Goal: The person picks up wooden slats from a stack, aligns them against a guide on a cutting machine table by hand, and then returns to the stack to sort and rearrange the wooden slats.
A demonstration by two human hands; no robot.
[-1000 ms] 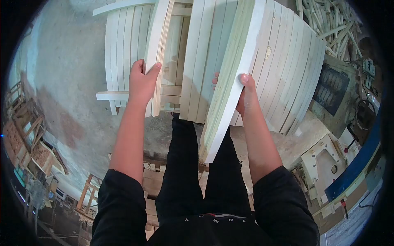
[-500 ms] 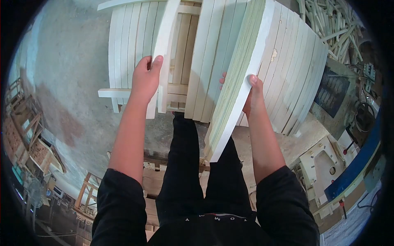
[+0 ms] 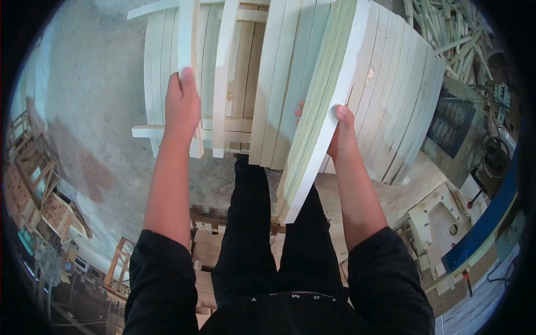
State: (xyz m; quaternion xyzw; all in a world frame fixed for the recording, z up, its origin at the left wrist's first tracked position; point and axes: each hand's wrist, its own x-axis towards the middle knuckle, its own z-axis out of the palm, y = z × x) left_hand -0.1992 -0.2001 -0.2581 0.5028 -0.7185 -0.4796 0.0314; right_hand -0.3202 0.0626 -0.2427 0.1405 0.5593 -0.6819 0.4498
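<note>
My left hand (image 3: 183, 103) is closed on a pale wooden slat (image 3: 188, 39), its thumb on the upper face. To the right of that slat, a separate narrow slat (image 3: 223, 84) lies over the crosspieces. My right hand (image 3: 341, 131) grips a thick pale board (image 3: 326, 111) with a white edge, which stands tilted on its side; thumb on the white edge, fingertips showing on the board's far side. Between the hands is a row of slats (image 3: 279, 84) side by side. More slats (image 3: 391, 95) fan out to the right of the board.
Grey concrete floor (image 3: 106, 84) lies at the left. Loose wood strips (image 3: 452, 39) are heaped at the upper right. A machine with a dark panel (image 3: 451, 123), a pale frame (image 3: 441, 223) and a blue curved part (image 3: 474, 245) stand at the right. Wooden frames (image 3: 117, 262) are at the lower left.
My left hand has moved left with its slat, away from the narrow slat, which now lies apart from it. My right hand has stayed on the thick board, which has shifted slightly right.
</note>
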